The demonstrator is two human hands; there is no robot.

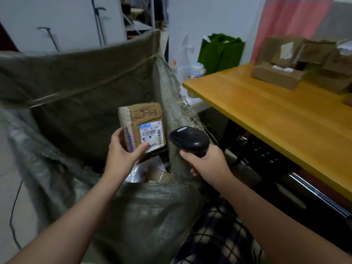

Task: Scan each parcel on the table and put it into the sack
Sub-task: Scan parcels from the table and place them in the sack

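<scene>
My left hand grips a small brown cardboard parcel by its lower left corner, above the open mouth of the grey woven sack. The parcel has a white barcode label facing me and "2-3-3" handwritten on top. My right hand holds the black barcode scanner by its handle, its head just right of the parcel. Inside the sack, below the parcel, lie other packages. Several brown parcels are piled at the far right of the yellow wooden table.
A green bag and white bottles stand on the floor behind the table's left end. Dark metal frame parts show under the table. A black cable runs along the floor at the left. My checked trousers are at the bottom.
</scene>
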